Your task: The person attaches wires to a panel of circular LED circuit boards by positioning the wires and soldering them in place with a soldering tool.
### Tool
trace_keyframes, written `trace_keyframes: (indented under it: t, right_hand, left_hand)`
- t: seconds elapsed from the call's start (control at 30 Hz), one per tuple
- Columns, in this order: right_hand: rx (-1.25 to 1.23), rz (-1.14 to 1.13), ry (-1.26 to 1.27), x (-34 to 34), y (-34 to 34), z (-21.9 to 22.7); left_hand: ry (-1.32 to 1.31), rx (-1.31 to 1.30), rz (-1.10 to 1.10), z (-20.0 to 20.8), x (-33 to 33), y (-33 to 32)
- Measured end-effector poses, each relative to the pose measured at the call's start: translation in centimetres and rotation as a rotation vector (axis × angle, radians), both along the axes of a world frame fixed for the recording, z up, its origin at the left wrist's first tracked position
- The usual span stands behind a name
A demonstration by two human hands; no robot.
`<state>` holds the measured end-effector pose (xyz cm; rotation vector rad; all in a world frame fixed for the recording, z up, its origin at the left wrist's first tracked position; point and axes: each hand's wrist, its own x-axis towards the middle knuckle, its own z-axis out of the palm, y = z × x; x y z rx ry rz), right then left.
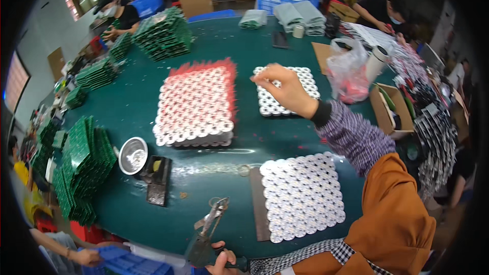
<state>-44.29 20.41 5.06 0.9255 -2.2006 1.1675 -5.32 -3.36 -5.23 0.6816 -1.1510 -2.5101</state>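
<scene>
My left hand (224, 260) is wrapped round a gun-shaped tool (199, 250) at the near edge of the worktop (204, 170). Above the far white panel (270, 103), my right thumb and fingertips (258, 75) almost meet; I can't tell if they pinch anything. A careless rightward swing could knock the near panel (304, 198).

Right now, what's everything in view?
Table: one, green, centre
Disc panels: three groups, white, across table
Board stacks: several, green, left
Bowl: one, silver, left
Stand: one, dark, beside bowl
Bag: one, translucent, right
Flask: one, white, beside bag
Cardboard boxes: several, brown, right and back
Crates: several, blue, back and lower left
Co-workers: several, mixed clothing, edges
Tool: one, dark, bottom centre
Left grip: one, bare, on tool
Right grip: one, purple-sleeved, over back panels
</scene>
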Motion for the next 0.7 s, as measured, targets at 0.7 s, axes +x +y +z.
trace_keyframes:
  t: [0.7]
  right_hand:
    - [0.467, -0.493, 0.173, 12.1, 19.5, -12.0]
  left_hand:
    - [0.061, -0.394, -0.328, 6.8, -1.4, 7.4]
